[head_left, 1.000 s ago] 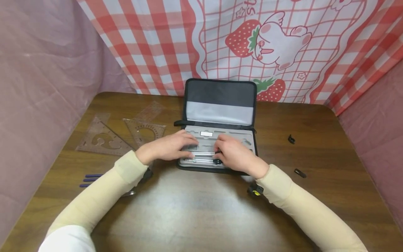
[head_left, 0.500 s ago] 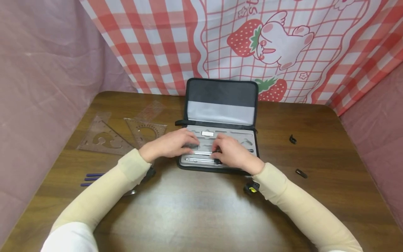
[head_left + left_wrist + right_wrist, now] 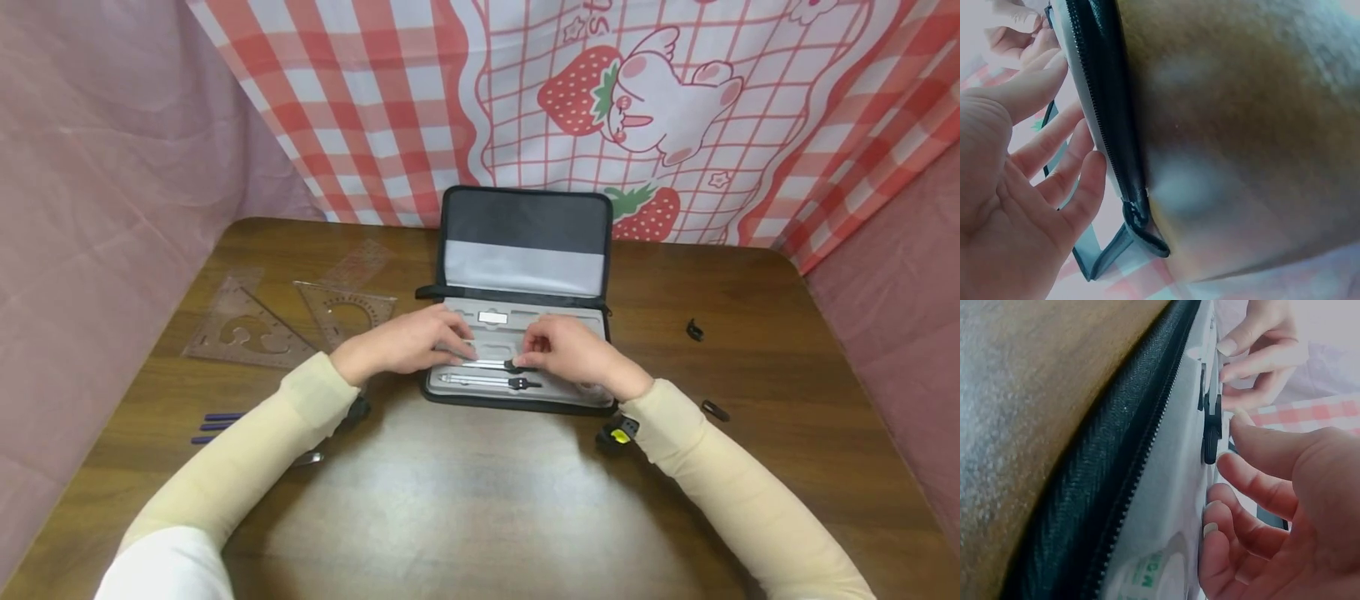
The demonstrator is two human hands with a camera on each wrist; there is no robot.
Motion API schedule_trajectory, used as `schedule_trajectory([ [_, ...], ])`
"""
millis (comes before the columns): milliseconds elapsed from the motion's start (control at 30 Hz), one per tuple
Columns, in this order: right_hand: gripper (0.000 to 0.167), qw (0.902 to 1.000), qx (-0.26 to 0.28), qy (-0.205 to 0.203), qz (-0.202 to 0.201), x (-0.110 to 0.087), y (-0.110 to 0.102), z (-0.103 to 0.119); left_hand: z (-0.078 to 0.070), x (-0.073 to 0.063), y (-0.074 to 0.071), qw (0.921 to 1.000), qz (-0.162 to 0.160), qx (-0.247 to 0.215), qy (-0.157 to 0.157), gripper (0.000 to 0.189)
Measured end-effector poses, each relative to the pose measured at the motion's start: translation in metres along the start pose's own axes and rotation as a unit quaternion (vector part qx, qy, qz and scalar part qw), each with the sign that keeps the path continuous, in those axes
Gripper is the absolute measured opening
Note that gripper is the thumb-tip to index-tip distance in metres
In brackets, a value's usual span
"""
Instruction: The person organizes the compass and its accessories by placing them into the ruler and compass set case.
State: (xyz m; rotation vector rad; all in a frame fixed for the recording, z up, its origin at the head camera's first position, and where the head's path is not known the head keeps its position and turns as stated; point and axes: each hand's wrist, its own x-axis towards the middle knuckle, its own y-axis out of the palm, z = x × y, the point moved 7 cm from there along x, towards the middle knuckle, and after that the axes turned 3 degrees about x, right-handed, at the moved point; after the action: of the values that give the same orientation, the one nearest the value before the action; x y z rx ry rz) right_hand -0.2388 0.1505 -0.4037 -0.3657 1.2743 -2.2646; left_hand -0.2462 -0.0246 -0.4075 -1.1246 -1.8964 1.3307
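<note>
A zippered black case (image 3: 527, 223) lies open on the table in the head view, its grey tray facing up. A silver compass (image 3: 491, 364) with a black head lies across the tray between both hands. My left hand (image 3: 408, 342) touches its leg end with the thumb, the other fingers spread loosely over the tray. At the black head, my right hand (image 3: 573, 350) rests with its thumb tip touching and fingers loosely bent, as the right wrist view shows. A second compass (image 3: 483, 381) lies in the tray nearer the front.
Left of the case lie clear set squares (image 3: 251, 332), a clear template (image 3: 358, 265), several dark blue sticks (image 3: 221, 417) and a partly hidden metal item (image 3: 307, 459). Two small black pieces (image 3: 695, 331) lie at right. A round lettered item (image 3: 1152, 575) sits in the tray.
My right hand has slid right along the upper compass to its black head, uncovering the lower compass's head. The left hand stays at the other end.
</note>
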Motion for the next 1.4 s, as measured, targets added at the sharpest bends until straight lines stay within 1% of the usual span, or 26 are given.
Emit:
schedule_trajectory([
  [167, 0.024, 0.9997, -0.008, 0.016, 0.017, 0.003, 0.002, -0.001, -0.006, -0.003, 0.000, 0.9990, -0.002, 0.037, 0.024, 0.026],
  [333, 0.028, 0.9988, -0.012, 0.025, 0.041, 0.006, 0.004, 0.000, -0.010, -0.006, -0.001, 0.9977, -0.010, 0.058, 0.034, 0.027],
  [467, 0.028, 0.9977, -0.013, 0.027, 0.060, 0.009, 0.007, -0.001, -0.012, -0.007, -0.001, 0.9973, -0.011, 0.064, 0.035, 0.028],
  [600, 0.028, 0.9962, 0.002, 0.036, 0.079, 0.012, 0.008, -0.003, -0.012, -0.006, -0.001, 0.9968, -0.005, 0.073, 0.032, 0.028],
  [700, 0.028, 0.9945, 0.013, 0.049, 0.091, 0.013, 0.008, -0.004, -0.013, -0.007, 0.000, 0.9963, 0.003, 0.080, 0.030, 0.029],
  [833, 0.028, 0.9933, 0.016, 0.061, 0.097, 0.014, 0.009, -0.005, -0.015, -0.008, 0.002, 0.9957, 0.017, 0.088, 0.021, 0.032],
  [1000, 0.029, 0.9940, 0.008, 0.061, 0.091, 0.014, 0.009, -0.006, -0.020, -0.011, 0.005, 0.9930, 0.038, 0.110, 0.020, 0.032],
  [1067, 0.029, 0.9945, 0.004, 0.061, 0.085, 0.014, 0.009, -0.006, -0.022, -0.012, 0.007, 0.9913, 0.048, 0.121, 0.021, 0.035],
  [1167, 0.029, 0.9956, 0.002, 0.060, 0.072, 0.012, 0.008, -0.007, -0.024, -0.013, 0.008, 0.9901, 0.057, 0.127, 0.020, 0.045],
  [1233, 0.028, 0.9965, 0.004, 0.060, 0.059, 0.009, 0.006, -0.008, -0.024, -0.013, 0.009, 0.9905, 0.060, 0.123, 0.014, 0.054],
  [1300, 0.027, 0.9968, 0.010, 0.066, 0.045, 0.004, 0.003, -0.010, -0.023, -0.014, 0.009, 0.9911, 0.061, 0.118, 0.009, 0.062],
  [1400, 0.025, 0.9964, 0.014, 0.082, 0.015, -0.010, -0.010, -0.022, -0.022, -0.016, 0.010, 0.9917, 0.058, 0.114, 0.008, 0.069],
])
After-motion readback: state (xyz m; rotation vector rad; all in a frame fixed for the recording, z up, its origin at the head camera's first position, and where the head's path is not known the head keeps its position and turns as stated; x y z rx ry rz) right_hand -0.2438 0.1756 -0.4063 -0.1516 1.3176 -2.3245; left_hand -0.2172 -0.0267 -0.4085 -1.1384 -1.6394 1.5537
